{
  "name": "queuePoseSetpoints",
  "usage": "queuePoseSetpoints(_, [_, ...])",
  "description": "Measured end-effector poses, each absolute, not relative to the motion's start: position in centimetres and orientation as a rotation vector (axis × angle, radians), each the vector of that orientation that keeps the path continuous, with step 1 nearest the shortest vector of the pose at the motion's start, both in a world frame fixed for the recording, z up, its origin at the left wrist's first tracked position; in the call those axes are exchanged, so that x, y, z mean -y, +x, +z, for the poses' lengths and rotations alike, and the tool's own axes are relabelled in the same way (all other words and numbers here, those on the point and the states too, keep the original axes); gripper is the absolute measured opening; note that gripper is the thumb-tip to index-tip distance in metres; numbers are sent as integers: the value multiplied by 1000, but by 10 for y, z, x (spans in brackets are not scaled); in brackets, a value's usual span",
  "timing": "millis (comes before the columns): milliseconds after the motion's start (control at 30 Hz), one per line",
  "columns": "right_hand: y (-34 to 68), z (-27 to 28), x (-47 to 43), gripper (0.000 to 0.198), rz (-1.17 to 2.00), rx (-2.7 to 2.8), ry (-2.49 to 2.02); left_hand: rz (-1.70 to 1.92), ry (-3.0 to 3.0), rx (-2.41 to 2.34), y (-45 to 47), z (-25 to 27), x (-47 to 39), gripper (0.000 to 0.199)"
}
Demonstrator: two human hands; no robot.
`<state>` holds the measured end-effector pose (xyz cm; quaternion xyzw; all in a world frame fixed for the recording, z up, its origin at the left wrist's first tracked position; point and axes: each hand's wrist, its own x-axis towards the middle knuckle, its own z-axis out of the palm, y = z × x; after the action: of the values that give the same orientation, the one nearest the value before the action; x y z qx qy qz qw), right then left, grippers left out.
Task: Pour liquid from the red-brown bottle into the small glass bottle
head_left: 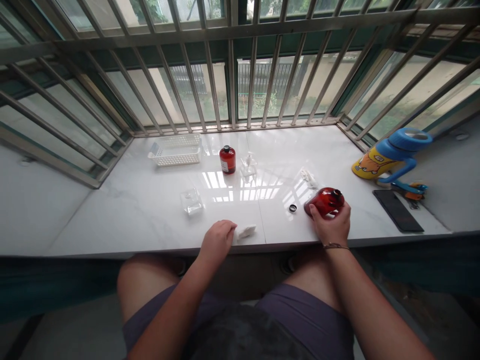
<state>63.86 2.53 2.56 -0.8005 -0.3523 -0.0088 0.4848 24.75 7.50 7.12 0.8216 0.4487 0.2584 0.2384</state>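
My right hand (336,226) is wrapped round a dark red glass bottle (325,201), which leans to the right with its neck uncapped. On the table just left of the bottle lies a small black ring-shaped cap (293,208). My left hand (219,239) hovers near the front edge, fingertips pressed together; what they hold, if anything, is too small to make out. Close beside those fingertips is a folded white tissue (247,231). Farther back, a second red bottle (227,161) stands upright with a black cap and a white label.
A white plastic basket (176,159) sits at the back left. Clear transparent objects (192,201) lie in the middle, with a crumpled white piece (307,176) behind the held bottle. To the right are a blue-and-yellow flask (386,155) and a black phone (397,211). Metal bars (232,90) border the table.
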Motion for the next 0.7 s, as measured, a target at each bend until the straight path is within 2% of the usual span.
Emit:
queuePoseSetpoints(167, [638, 26, -26, 106, -16, 856, -1958, 694, 2146, -1299, 246, 73, -78, 16])
queuePoseSetpoints(300, [638, 27, -26, 106, -14, 857, -1955, 669, 2168, -1373, 258, 67, -75, 35])
queuePoseSetpoints(367, [638, 26, -26, 106, -28, 865, -1943, 634, 2184, -1429, 263, 66, -79, 37])
queuePoseSetpoints(433, [639, 25, -26, 106, -33, 866, -1939, 586, 2182, -1457, 268, 68, -86, 32])
queuePoseSetpoints(600, [639, 24, -26, 107, -18, 866, -1950, 515, 2164, -1449, 275, 79, -97, 3])
queuePoseSetpoints(700, [640, 23, -26, 107, -15, 862, -1959, 521, 2116, -1453, 272, 88, -98, 7])
